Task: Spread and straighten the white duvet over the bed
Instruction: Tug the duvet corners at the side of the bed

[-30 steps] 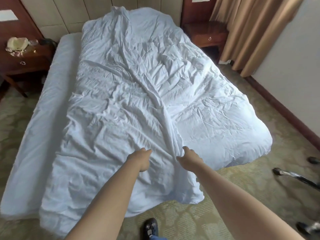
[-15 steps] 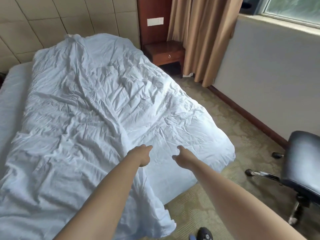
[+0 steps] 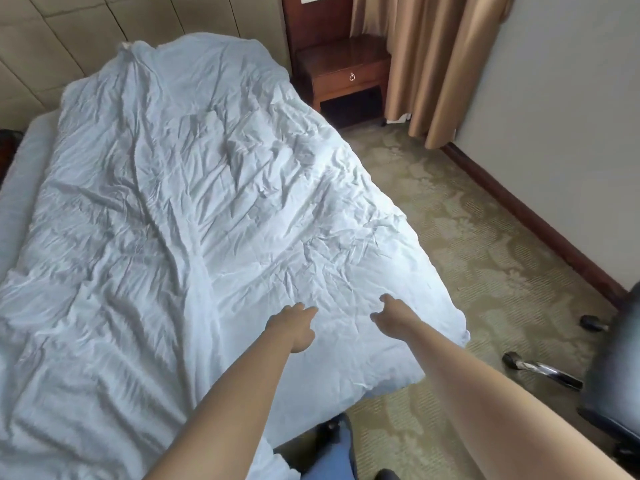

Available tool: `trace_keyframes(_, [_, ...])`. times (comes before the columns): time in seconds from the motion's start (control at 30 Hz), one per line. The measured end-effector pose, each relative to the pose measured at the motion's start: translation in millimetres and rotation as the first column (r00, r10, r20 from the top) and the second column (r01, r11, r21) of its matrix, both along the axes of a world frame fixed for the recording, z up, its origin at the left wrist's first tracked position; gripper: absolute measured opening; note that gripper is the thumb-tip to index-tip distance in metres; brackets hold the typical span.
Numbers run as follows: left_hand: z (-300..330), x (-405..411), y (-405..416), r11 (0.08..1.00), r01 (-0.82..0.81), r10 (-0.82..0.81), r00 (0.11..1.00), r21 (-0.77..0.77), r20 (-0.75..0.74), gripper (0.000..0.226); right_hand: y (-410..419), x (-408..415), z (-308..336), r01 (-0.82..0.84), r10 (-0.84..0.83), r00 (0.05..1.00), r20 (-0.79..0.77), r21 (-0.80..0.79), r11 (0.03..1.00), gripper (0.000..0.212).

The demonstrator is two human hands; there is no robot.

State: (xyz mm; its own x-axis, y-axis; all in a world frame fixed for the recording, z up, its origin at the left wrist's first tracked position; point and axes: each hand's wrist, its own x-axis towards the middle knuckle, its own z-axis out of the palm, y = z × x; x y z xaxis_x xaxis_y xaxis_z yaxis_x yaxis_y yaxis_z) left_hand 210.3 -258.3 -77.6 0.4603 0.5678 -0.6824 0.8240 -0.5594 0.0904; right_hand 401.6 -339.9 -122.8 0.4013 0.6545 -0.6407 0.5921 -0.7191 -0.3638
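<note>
Currently your left hand (image 3: pixel 292 325) and right hand (image 3: pixel 393 315) are both reaching out over the near right corner of the crumpled white cotton duvet (image 3: pixel 194 216), a little apart from each other, fingers loosely curled and gripping nothing; whether the fingertips touch the cloth, you cannot tell from this angle. The duvet lies lengthwise along the bed (image 3: pixel 24 188), skewed toward the right side: a strip of bare white mattress shows on the left, while the right edge hangs over toward the patterned beige carpet (image 3: pixel 467 244). Creases run the whole length, with one long ridge down the middle. Expect it to handle soft and limp, light for its bulk, with filling that slides inside the cover, so a pinch of the top cloth alone will likely lift just the cover. Better to take a full handful at the hem or at the near right corner, cover and filling together, and pull leftward in a low sweep. It will probably drag rather than slip on the sheet, so lift slightly first. Off to the right stand a dark wooden bedside cabinet (image 3: pixel 346 74), tan curtains (image 3: pixel 426 64) and a black office chair (image 3: pixel 613 368) on chrome legs; mind that chair as you step round.
</note>
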Motion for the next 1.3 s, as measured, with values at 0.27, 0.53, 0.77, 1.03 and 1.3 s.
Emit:
trace_keyframes(0.27, [-53.0,101.2,56.6,0.990,0.052,-0.037,0.993,-0.129,0.110,0.059,28.1,70.2,-30.9,0.056,-0.055,0.998,0.009,-0.123,0.991,0.057])
trace_keyframes(0.53, [-89.1,182.9,72.4,0.957,0.144,-0.128,0.989,-0.250,0.080,0.058,42.7,140.8,-65.3,0.126,-0.134,0.991,-0.029,-0.197,0.972,0.054])
trace_keyframes(0.77, [-123.0,250.9,74.7,0.944,0.077,-0.053,0.995,-0.321,0.083,0.057,50.9,211.0,-117.6,0.200,-0.226,0.969,-0.101,-0.218,0.955,0.057])
trace_keyframes(1.03, [-161.7,314.8,77.0,0.954,-0.096,0.135,0.983,-0.283,0.122,0.056,74.5,253.0,-172.0,0.283,-0.412,0.836,-0.362,-0.358,0.890,0.088])
trace_keyframes(1.3, [-171.1,343.9,78.8,0.751,-0.600,0.645,0.756,-0.277,0.112,0.043,62.0,265.5,-161.9,0.234,-0.287,0.869,-0.403,-0.176,0.956,0.031])
